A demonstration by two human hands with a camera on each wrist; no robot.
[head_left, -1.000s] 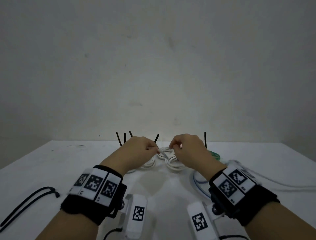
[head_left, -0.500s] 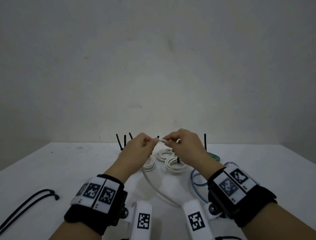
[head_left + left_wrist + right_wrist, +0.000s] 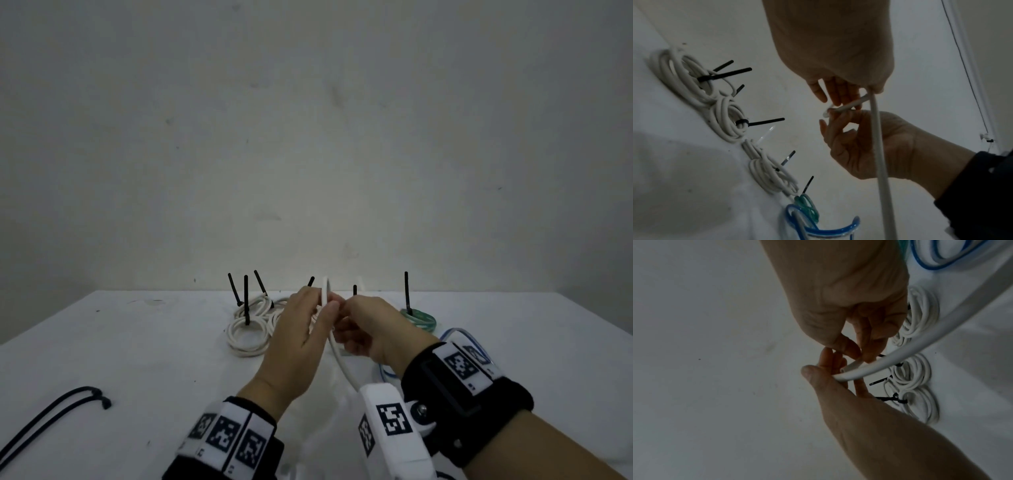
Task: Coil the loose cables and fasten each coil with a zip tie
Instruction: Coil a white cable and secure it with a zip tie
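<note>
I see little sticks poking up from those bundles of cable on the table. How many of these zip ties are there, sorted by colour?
black zip ties: 6
clear zip tie: 1
Total: 7

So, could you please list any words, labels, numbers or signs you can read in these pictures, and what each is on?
No readable words, brands or numbers anywhere.
Left wristband: black-and-white square code patterns; tiny marks beneath them, too small to read.
Right wristband: the same code patterns, small print too blurred to read.
White camera housing: one code pattern, no legible text.
</note>
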